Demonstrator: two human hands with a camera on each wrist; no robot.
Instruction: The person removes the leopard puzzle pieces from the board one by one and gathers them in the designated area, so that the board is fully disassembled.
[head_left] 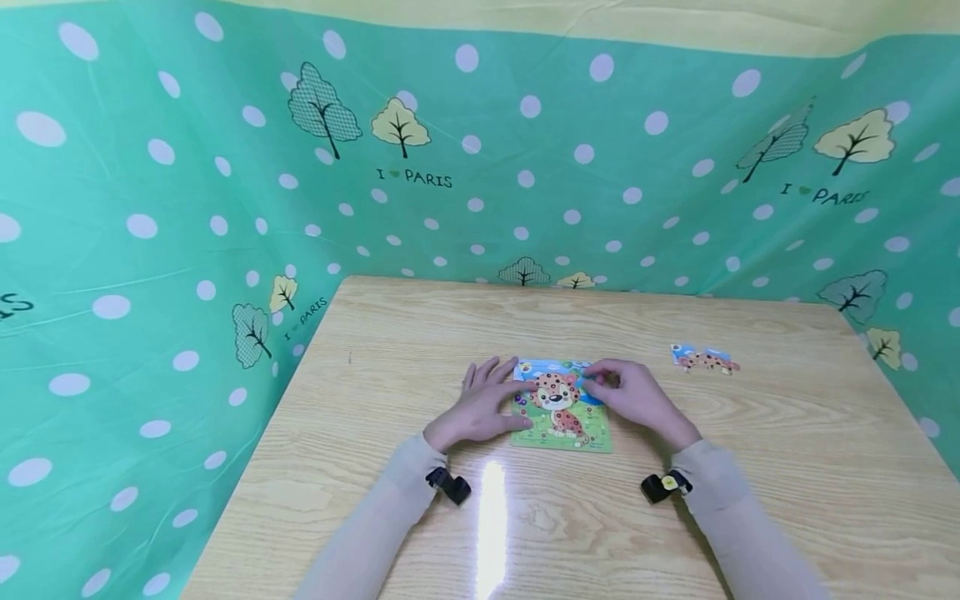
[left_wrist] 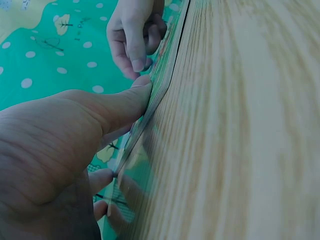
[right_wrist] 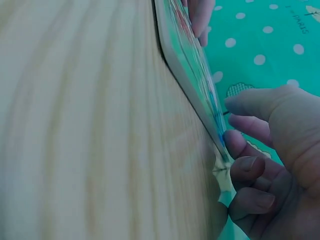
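a square leopard jigsaw puzzle [head_left: 564,412] lies flat, its blue sky toward twelve o'clock, green grass toward six.

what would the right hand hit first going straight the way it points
The right hand would likely meet the puzzle first; skimming over that, perhaps the left hand, though height is unclear.
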